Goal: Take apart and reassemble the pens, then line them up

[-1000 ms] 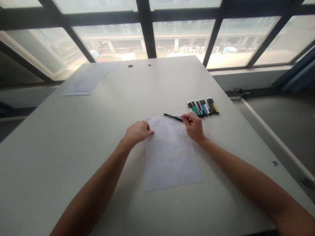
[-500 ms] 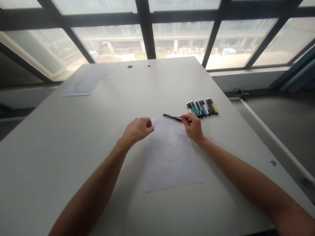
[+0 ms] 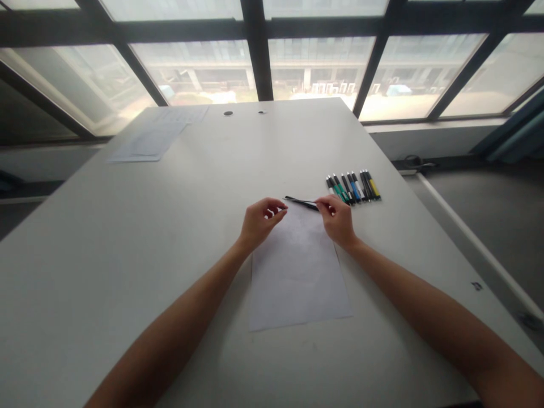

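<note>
My right hand (image 3: pixel 338 220) is closed in a pinch on the right end of a slim pen refill (image 3: pixel 304 200), whose thin tip points left. Just below it a black pen barrel (image 3: pixel 310 205) lies at the top of a white sheet of paper (image 3: pixel 301 283), partly behind my right fingers. My left hand (image 3: pixel 262 222) is at the sheet's upper left edge, thumb and fingers pinched together near the refill's tip. A tiny dark bit shows at those fingertips, too small to name.
Several pens (image 3: pixel 353 187) with green, blue, white, black and yellow grips lie in a row beyond my right hand. More papers (image 3: pixel 144 141) rest at the far left of the white table (image 3: pixel 127 243). Windows stand behind the table's far edge.
My left hand has moved right, toward the refill's tip, and its fingers have come into a pinch. My right hand keeps its hold on the refill, nearly still.
</note>
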`<state>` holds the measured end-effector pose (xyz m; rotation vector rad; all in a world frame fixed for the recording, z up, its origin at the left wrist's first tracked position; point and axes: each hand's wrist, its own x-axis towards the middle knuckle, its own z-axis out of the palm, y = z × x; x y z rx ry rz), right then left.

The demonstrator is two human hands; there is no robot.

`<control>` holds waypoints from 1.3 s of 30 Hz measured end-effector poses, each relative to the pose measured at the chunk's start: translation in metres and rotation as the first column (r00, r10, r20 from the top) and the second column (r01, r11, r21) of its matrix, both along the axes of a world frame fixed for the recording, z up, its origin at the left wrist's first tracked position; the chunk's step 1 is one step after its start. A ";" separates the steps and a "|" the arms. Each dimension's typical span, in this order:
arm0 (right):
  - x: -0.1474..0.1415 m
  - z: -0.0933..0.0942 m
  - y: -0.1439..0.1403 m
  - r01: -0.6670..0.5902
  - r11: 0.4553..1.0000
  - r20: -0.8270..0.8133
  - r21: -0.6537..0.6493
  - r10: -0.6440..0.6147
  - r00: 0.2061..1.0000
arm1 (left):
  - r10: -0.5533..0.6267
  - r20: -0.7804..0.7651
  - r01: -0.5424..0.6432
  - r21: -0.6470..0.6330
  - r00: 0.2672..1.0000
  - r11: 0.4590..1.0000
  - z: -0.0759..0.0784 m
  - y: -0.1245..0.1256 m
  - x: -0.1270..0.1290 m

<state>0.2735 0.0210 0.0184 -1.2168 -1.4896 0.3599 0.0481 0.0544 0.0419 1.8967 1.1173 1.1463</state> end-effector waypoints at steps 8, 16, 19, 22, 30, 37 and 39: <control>0.001 0.001 -0.001 -0.007 1.000 0.004 0.004 0.007 1.000 | 0.109 0.221 -0.111 -0.007 0.969 0.994 -0.020 0.010 -0.004; 0.001 -0.001 0.000 -0.038 0.999 0.036 -0.013 0.039 0.999 | 0.098 0.220 -0.109 0.039 0.971 0.993 -0.022 0.010 -0.006; 0.001 -0.001 0.000 -0.045 0.999 0.033 -0.006 0.045 0.998 | 0.070 0.212 -0.089 0.079 0.975 0.993 -0.020 0.010 -0.006; 0.001 -0.001 0.000 -0.045 0.999 0.032 -0.007 0.046 0.998 | 0.053 0.207 -0.078 0.115 0.977 0.990 -0.019 0.010 -0.005; 0.001 -0.002 0.000 -0.061 0.998 0.042 -0.017 0.062 0.997 | 0.014 0.168 -0.036 0.130 0.986 0.991 -0.018 0.010 -0.006; 0.000 -0.001 -0.001 -0.068 0.997 0.046 -0.020 0.069 0.997 | -0.022 0.155 0.001 0.139 0.988 0.990 -0.019 0.010 -0.005; 0.000 -0.001 -0.001 -0.070 0.997 0.052 -0.019 0.071 0.996 | -0.030 0.147 0.009 0.140 0.989 0.990 -0.019 0.010 -0.005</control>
